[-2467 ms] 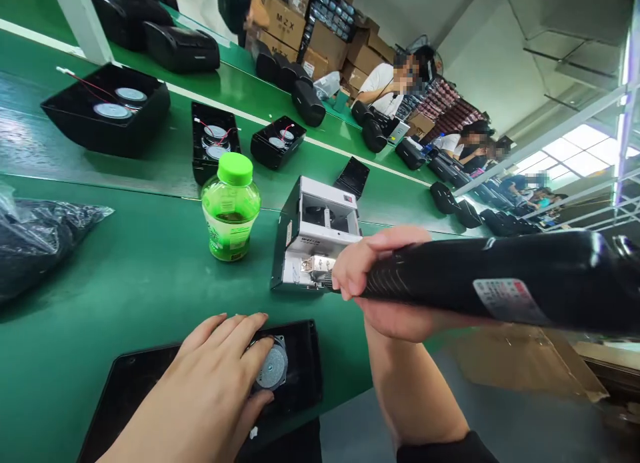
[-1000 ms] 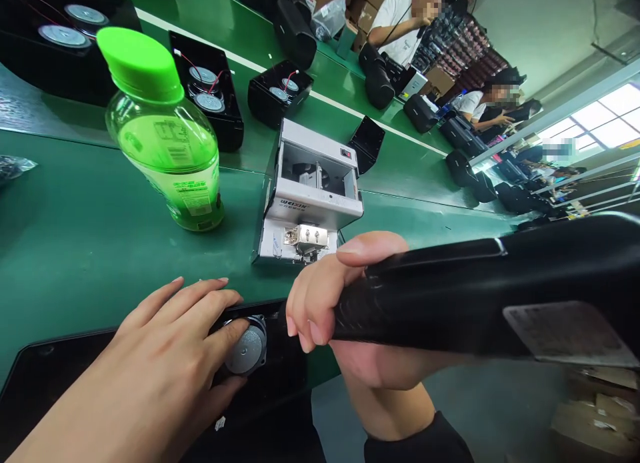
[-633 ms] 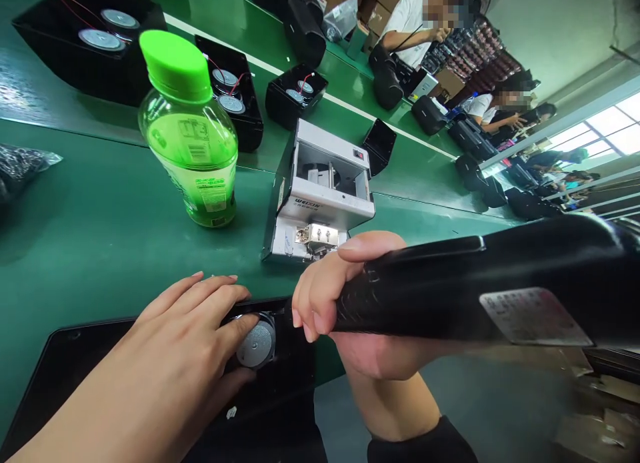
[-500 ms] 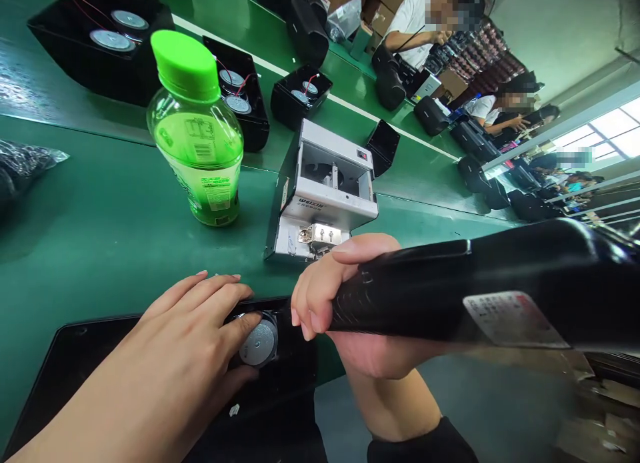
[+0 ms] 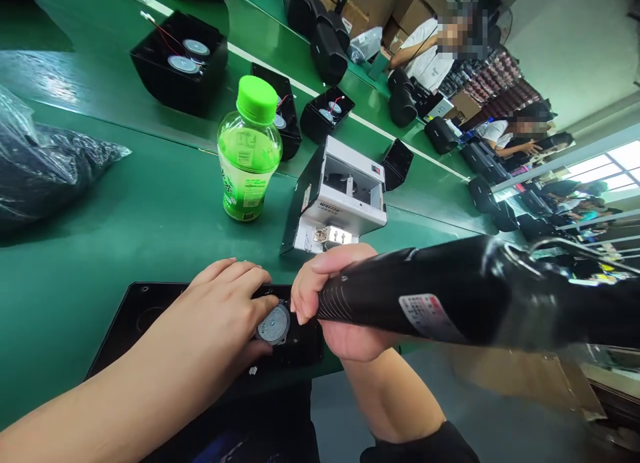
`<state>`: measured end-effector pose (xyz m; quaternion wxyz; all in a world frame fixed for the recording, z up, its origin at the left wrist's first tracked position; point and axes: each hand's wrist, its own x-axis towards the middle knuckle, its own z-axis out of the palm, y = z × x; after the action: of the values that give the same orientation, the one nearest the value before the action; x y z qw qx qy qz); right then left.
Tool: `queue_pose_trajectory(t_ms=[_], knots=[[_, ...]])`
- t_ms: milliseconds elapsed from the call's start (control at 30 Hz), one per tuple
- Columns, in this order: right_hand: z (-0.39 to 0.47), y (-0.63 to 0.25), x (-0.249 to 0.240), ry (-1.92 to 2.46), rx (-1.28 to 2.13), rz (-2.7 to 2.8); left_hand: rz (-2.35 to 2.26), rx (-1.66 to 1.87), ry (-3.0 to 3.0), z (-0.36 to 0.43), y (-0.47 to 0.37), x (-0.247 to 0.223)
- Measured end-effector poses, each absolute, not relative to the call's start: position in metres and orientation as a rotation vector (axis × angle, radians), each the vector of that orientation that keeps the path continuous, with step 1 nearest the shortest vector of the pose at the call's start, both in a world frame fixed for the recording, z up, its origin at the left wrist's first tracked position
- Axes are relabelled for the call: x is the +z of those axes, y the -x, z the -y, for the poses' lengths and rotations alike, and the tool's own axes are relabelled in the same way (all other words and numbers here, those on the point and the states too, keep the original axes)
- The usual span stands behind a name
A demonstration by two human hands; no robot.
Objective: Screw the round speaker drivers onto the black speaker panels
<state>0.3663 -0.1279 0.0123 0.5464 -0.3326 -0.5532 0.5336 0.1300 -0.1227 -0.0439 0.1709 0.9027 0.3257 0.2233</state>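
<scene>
At far left I see a plastic bag (image 5: 55, 163) of black contents on the green table (image 5: 170, 216), well in from the near edge. A broad stretch of tabletop gives room between it and the bottle (image 5: 250, 163), which stands upright toward the table's far edge. Its label carries writing too blurred for me to read.

Below, a black panel (image 5: 155, 299) lies along the near edge; dark cloth behind it keeps me from telling whether it overhangs. My left hand (image 5: 230, 306) rests over it, thumb and forefinger holding the round speaker (image 5: 274, 324) at the panel's right part.

Further right, between bottle and right hand, stands a silver machine (image 5: 350, 189); its front lettering looks like WEIXIN, the line beneath too small. Only a narrow gap of table separates it from the panel.

My right hand (image 5: 345, 303) is wrapped around a black power tool (image 5: 385, 289), its tip hidden by my fingers. The tool's body reaches rightward past the near edge, its red-and-white sticker (image 5: 425, 313) illegible, above a carton (image 5: 530, 376).
</scene>
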Motion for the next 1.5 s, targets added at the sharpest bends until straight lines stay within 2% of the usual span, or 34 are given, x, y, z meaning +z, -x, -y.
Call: queue_pose_trajectory(t_ms=[200,400,533,667,767,1000,1267,1500], knots=[[0.128,-0.347,0.014,0.771,1.174,1.121,-0.951,0.582,-2.62,0.123,-0.132,-0.042],[0.133,-0.335,0.002,0.745,0.938,1.023,-0.956,0.636,-2.634,0.124,-0.132,-0.042],[0.144,-0.354,0.035,0.743,0.927,1.018,-0.984,0.715,-2.688,0.127,-0.131,-0.04],[0.143,-0.389,0.082,0.658,0.725,1.096,-0.939,0.822,-2.777,0.129,-0.127,-0.045],[0.12,-0.401,0.091,0.649,0.643,1.137,-0.921,0.882,-2.816,0.131,-0.125,-0.053],[0.087,-0.39,0.071,0.736,0.666,1.295,-1.007,0.817,-2.776,0.142,-0.127,-0.068],[0.076,-0.384,0.068,0.75,0.691,1.123,-0.933,0.922,-2.806,0.132,-0.121,-0.067],[0.154,-0.392,0.079,0.761,0.692,1.15,-0.957,0.778,-2.655,0.133,-0.125,-0.062]])
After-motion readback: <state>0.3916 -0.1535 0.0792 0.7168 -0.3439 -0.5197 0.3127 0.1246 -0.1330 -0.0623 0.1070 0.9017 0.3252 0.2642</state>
